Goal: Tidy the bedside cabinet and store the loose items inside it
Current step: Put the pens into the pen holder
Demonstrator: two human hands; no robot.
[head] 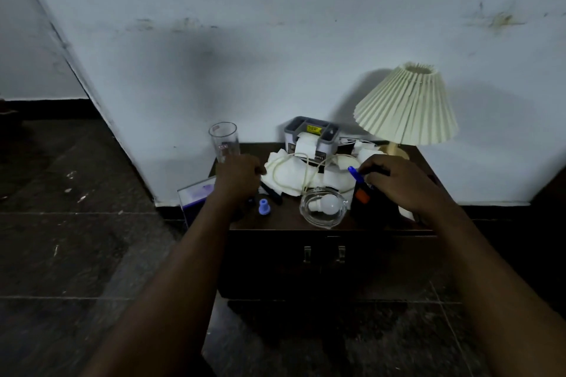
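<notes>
The dark wooden bedside cabinet (376, 257) has its two front doors closed. Its top is cluttered. My left hand (237, 176) reaches over the left part, fingers curled down by the white crumpled tissues (291, 170) and a black pen (272, 193); what it holds, if anything, is hidden. My right hand (395, 180) grips a blue pen (355, 174) above a black box with an orange patch (363, 202). A white cable (306, 174) loops over the tissues. A white bulb (327, 203) lies in a glass ashtray (323, 210). A small blue plastic cap (264, 206) stands near the front.
A tall clear glass (224, 142) stands at the back left corner. A grey organiser box (311, 138) sits at the back, a pleated cream lamp (407, 107) at the back right. A clear purple-tinted box (196, 196) leans beside the cabinet's left side. Dark tiled floor lies around.
</notes>
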